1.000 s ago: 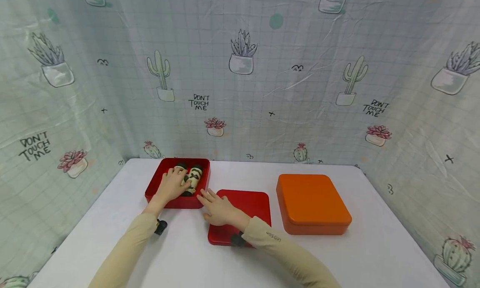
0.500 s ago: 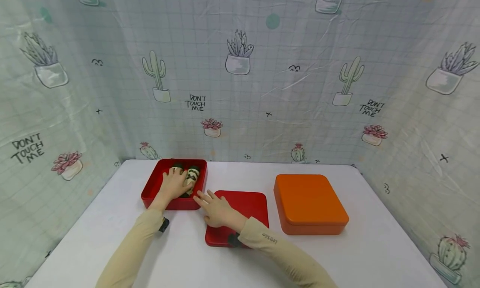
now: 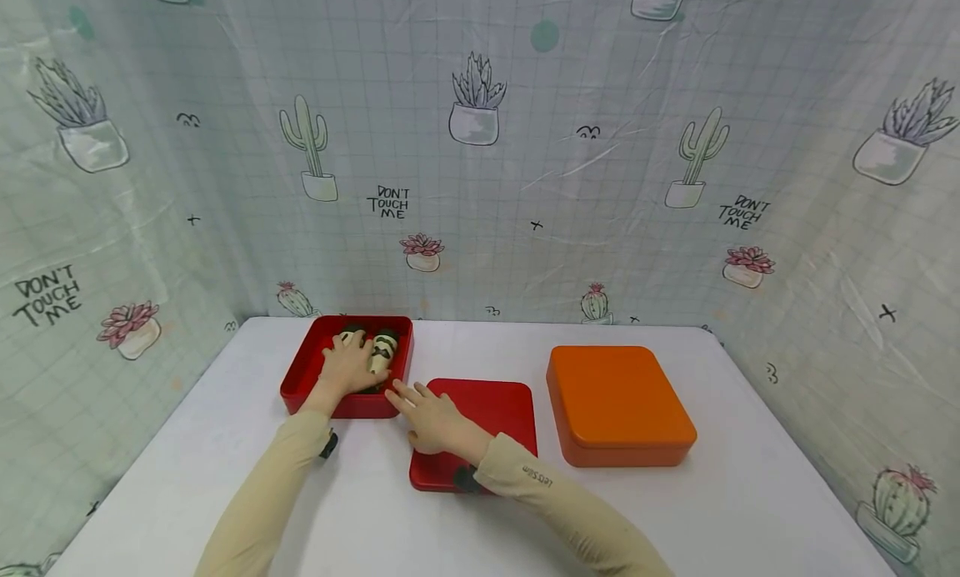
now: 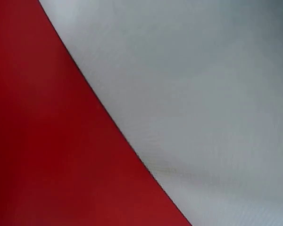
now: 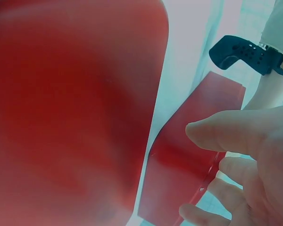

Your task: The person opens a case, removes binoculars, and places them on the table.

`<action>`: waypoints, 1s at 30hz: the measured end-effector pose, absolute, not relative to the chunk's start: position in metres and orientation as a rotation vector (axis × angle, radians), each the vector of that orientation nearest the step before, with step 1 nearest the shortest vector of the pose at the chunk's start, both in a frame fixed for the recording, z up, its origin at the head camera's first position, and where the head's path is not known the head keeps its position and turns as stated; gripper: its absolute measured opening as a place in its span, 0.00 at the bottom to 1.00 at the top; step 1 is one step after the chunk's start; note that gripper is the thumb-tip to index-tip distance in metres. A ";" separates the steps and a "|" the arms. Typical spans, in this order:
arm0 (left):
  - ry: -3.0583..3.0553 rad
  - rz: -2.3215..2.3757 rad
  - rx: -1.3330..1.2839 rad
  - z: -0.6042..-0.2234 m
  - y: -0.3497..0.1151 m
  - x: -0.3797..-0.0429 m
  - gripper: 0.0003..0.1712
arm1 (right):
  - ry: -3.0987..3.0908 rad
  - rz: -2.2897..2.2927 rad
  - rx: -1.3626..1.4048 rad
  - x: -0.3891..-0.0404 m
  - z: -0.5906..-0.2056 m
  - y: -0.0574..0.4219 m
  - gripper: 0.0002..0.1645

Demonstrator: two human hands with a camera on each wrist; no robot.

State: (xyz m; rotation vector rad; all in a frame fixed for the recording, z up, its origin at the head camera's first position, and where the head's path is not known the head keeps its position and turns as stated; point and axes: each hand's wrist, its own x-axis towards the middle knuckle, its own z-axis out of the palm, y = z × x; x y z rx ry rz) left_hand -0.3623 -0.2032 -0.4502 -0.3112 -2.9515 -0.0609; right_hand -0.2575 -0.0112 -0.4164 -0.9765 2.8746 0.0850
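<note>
Camouflage-patterned binoculars [image 3: 382,352] lie in the open red box [image 3: 300,385] at the table's left. My left hand [image 3: 347,368] reaches over the front wall and lies across them, fingers spread and thumb stretched over the right barrel, hiding much of them. Beside the box's front right corner is my right hand [image 3: 435,420], with its fingers extended; contact with the corner is unclear. It hovers over a flat red lid [image 3: 498,410]. In the right wrist view, thumb and fingers [image 5: 226,132] are spread apart. The left wrist view shows only a red surface [image 4: 52,141] and white.
An orange box [image 3: 618,393], lid on, stands right of the red lid on the white table [image 3: 360,510]. A patterned curtain [image 3: 525,177] encloses the back and sides. Dark wrist cameras [image 3: 328,444] sit under the sleeves.
The left thumb has stretched further right across the binoculars. The right hand holds nearly the same place by the box corner. The head view has shifted slightly.
</note>
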 end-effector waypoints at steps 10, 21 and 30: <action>-3.030 -0.161 -0.226 -0.449 -0.202 -0.362 0.48 | 2.886 0.106 -0.959 -0.259 -0.419 -0.012 0.46; -3.080 -0.252 -0.160 -0.448 -0.202 -0.360 0.52 | 2.872 0.050 -0.926 -0.258 -0.418 -0.012 0.47; -3.081 -0.264 -0.103 -0.448 -0.201 -0.362 0.51 | 2.880 0.069 -0.915 -0.259 -0.415 -0.014 0.47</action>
